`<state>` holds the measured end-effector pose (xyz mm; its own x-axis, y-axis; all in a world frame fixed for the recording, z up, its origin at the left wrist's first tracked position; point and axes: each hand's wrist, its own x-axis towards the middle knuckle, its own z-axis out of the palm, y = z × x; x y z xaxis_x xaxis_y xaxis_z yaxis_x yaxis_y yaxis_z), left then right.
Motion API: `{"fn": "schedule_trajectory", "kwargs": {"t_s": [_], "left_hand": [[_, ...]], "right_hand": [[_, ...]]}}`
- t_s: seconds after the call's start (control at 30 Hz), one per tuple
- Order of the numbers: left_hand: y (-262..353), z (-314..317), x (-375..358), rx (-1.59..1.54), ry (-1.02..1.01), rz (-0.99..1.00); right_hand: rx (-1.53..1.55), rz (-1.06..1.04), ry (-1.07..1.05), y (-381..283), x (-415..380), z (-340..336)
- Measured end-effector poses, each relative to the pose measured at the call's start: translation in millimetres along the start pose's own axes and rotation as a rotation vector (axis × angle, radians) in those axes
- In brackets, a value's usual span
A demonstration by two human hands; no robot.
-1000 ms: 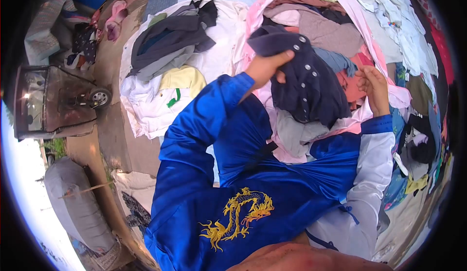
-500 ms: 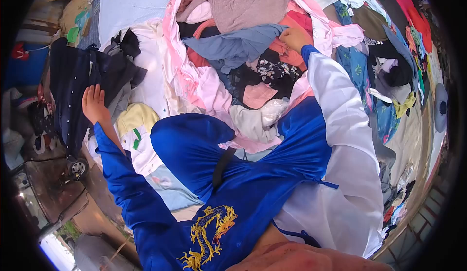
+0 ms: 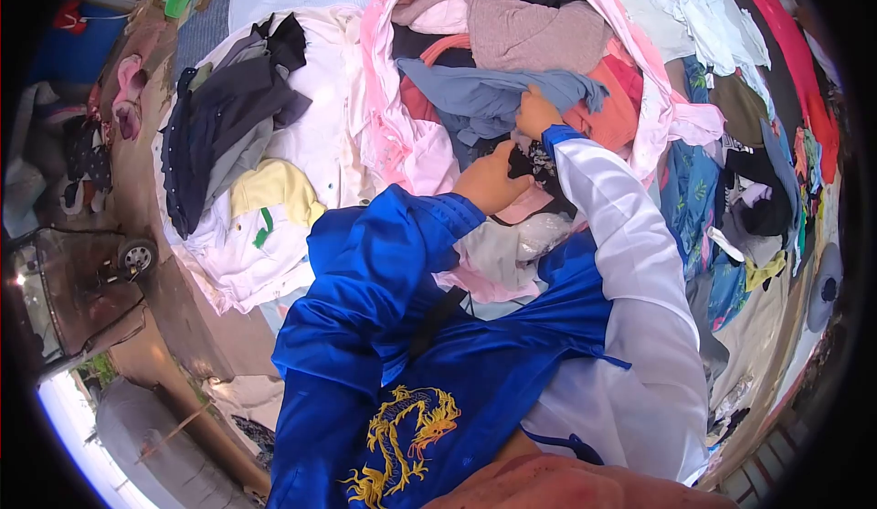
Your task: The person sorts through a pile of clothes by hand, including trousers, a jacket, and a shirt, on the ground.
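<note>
A blue-grey garment (image 3: 466, 96) lies crumpled across the top of a heap of clothes inside a pink-and-white cloth bundle (image 3: 384, 139). My right hand (image 3: 537, 112) pinches its lower edge, right of the middle. Just below, my left hand (image 3: 496, 182) hovers over the heap with thumb and forefinger spread apart and nothing between them. It is close to a black floral-print garment (image 3: 545, 166) and a salmon-pink cloth (image 3: 527, 204). Beneath it is a pale grey cloth (image 3: 493, 251), beside a piece of clear plastic (image 3: 545, 235).
Dark navy clothes (image 3: 219, 130) and a yellow garment (image 3: 274, 191) rest on a white cloth (image 3: 333, 98) at left. A mauve garment (image 3: 539, 34) tops the heap's far side. Mixed clothes (image 3: 758, 194) lie at right. A wheeled cart (image 3: 78, 294) stands at lower left.
My left hand has left the navy clothes at left and come over the bundle. The navy clothes now lie lower on the white cloth. My right hand has shifted slightly along the blue-grey garment.
</note>
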<state>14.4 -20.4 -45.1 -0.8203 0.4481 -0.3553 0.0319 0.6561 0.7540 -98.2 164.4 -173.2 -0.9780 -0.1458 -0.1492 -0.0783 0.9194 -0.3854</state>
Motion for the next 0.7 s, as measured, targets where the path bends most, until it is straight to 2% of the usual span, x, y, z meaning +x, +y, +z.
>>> {"fn": "schedule_trajectory", "kwargs": {"t_s": [0.07, 0.1, 0.13, 0.17, 0.2, 0.27, 0.33, 0.37, 0.4, 0.47, 0.5, 0.57, 0.6, 0.67, 0.7], "left_hand": [[-52.0, 26.2, 39.6, -0.249, 0.334, -0.168], [-68.4, 30.3, 58.3, -0.380, 0.497, -0.250], [-75.8, 18.4, 68.3, -0.559, 0.514, -0.392], [-95.3, 5.7, 81.6, -0.774, 0.419, -0.576], [-77.2, -18.8, 68.4, -0.984, 0.358, -0.646], [-58.6, -38.8, 60.5, -1.122, 0.507, -0.735], [-57.7, -49.5, 52.8, -1.597, 0.222, -0.216], [-51.2, -59.0, 41.8, -1.683, -0.033, -0.121], [-50.6, -54.4, 45.1, -1.623, -0.069, -0.173], [-52.1, -40.6, 54.9, -1.496, -0.141, -0.282], [-25.2, -47.4, 40.2, -1.456, -0.139, -0.249], [5.0, -51.8, 24.8, -1.415, -0.145, -0.035], [18.9, -54.1, 16.3, -1.396, -0.151, 0.072], [43.2, -62.2, 0.6, -1.444, -0.184, 0.187], [48.5, -64.6, -1.9, -1.452, -0.170, 0.222]], "right_hand": [[0.003, -0.142, 0.057, 7.5, 6.8, -7.2], [0.070, -0.221, 0.165, -7.8, -3.1, -31.1], [0.144, -0.234, 0.102, -28.6, -17.4, -60.2], [0.219, -0.248, 0.035, -52.4, -33.6, -91.6], [0.293, -0.262, -0.028, -76.4, -52.0, -121.7], [0.519, -0.345, -0.080, -121.1, -109.7, -170.6], [0.654, -0.491, -0.210, -146.8, -168.2, -208.9], [0.647, -0.634, -0.401, -148.8, -189.2, -222.5], [0.636, -0.769, -0.593, -144.6, -203.1, -231.0], [0.804, -0.680, -1.255, -126.5, -213.4, -227.1], [0.893, -0.533, -1.390, -114.9, -212.9, -230.1], [0.942, -0.344, -0.985, -83.7, -201.6, -215.3], [0.941, -0.169, -0.684, -71.4, -192.1, -206.9], [0.924, -0.029, -0.173, -38.1, -169.0, -196.7], [0.955, 0.038, -0.064, -30.2, -160.9, -203.8]]}}
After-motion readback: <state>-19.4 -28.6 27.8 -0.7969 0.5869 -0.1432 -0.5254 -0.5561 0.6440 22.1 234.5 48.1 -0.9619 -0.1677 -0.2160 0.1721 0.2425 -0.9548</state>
